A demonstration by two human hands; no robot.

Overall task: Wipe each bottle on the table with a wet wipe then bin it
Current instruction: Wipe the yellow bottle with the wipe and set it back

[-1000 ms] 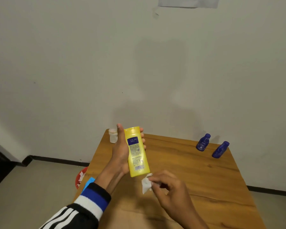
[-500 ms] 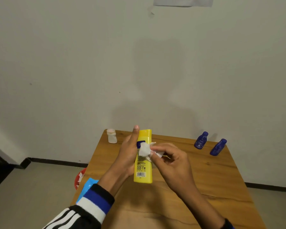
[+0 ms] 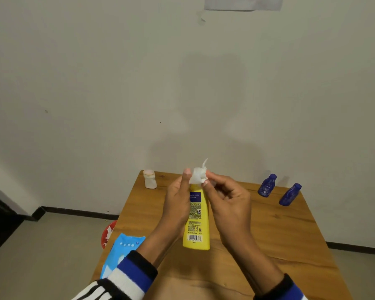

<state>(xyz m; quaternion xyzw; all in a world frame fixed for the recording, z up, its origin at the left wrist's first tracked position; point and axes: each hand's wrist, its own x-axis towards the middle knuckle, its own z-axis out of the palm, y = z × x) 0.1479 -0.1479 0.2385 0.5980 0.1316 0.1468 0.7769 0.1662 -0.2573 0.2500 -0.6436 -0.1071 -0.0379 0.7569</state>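
Observation:
A yellow bottle [image 3: 197,221] with a dark blue label is held upright above the wooden table [image 3: 279,239], gripped from the left by my left hand [image 3: 177,204]. My right hand [image 3: 225,202] pinches a crumpled white wet wipe [image 3: 197,177] against the top end of the bottle. Two small blue bottles [image 3: 267,185] [image 3: 290,194] stand at the far right of the table. A small white bottle [image 3: 149,179] stands at the far left corner.
A light blue wet wipe pack [image 3: 121,252] lies at the table's left front edge. A red bin [image 3: 108,233] sits on the floor left of the table, partly hidden. The wall rises directly behind the table.
My right hand carried the wipe from below the bottle's base up along its body to its top end. My left hand has turned the bottle more upright.

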